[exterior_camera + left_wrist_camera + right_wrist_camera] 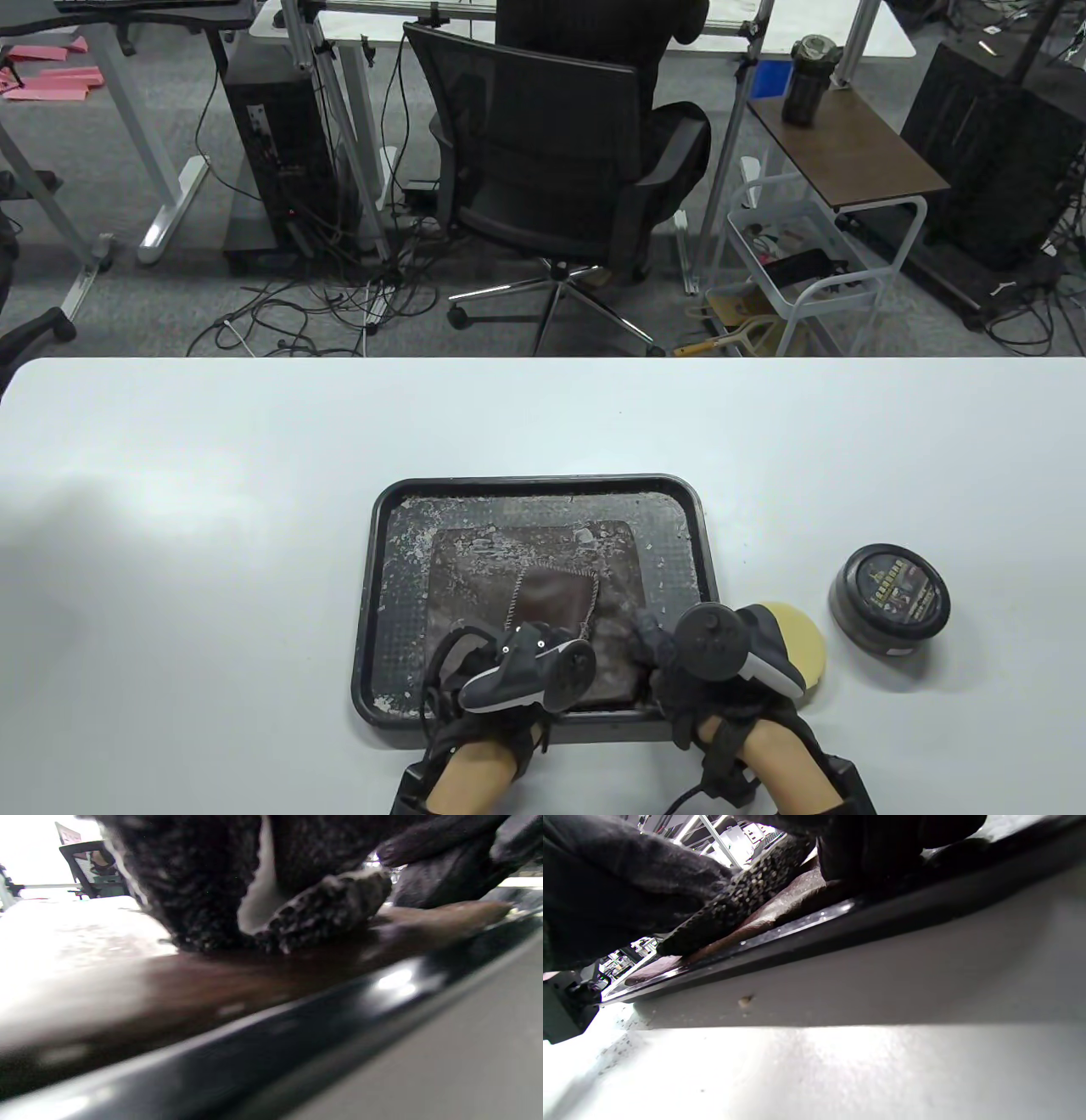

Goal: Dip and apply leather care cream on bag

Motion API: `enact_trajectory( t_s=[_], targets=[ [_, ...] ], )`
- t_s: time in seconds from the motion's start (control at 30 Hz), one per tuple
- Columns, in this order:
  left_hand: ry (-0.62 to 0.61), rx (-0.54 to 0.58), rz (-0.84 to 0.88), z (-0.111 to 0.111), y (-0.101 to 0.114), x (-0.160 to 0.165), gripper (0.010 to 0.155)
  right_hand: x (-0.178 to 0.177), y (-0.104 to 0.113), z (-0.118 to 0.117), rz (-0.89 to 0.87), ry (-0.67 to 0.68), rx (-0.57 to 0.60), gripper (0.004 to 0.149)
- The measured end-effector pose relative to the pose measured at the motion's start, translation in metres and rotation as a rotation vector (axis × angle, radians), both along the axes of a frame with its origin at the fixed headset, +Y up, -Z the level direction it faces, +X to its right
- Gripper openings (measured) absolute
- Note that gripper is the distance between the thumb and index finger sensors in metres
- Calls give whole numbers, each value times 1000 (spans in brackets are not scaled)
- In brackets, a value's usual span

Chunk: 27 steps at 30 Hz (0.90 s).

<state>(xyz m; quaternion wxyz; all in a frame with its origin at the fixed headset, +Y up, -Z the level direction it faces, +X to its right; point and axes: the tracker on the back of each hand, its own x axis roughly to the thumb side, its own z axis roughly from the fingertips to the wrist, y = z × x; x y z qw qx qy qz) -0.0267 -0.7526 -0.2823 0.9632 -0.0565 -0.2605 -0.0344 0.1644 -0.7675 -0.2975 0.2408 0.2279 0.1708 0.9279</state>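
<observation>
A flat brown leather bag [543, 586] lies in a black tray [373, 594] that is flecked with dried cream. My left hand [462, 649] rests on the bag's near left part. In the left wrist view its fingertips [326, 908] press down on the leather [212, 984]. My right hand [653, 645] is at the bag's near right corner. In the right wrist view its fingers [742, 895] hold the leather edge [797, 895] just above the tray rim [840, 929]. A yellow sponge pad [806, 645] lies on the table beside the right hand. The cream tin [889, 598] stands shut.
The white table [212, 509] stretches away to the left and beyond the tray. Past its far edge a seated person fills an office chair [551, 170], and a small white cart [806, 280] stands to the right.
</observation>
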Motion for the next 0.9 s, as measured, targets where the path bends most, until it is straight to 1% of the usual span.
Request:
enact_trajectory(
  t_s=[0.2,0.37,0.57,0.77,0.9],
  targets=[
    [-30,-4,121,2,0,27,50,1,-1,0,-8,-6,-12,70],
    [-54,1,150,6,-2,43,51,3,-2,0,-24,-19,-31,72],
    [-124,-1,147,12,-3,45,51,3,-1,1,-15,-32,-31,72],
    [-259,16,97,20,-4,40,50,1,0,1,21,-30,-23,72],
    [-322,29,43,27,-4,38,50,1,1,1,41,-25,-19,72]
  ],
)
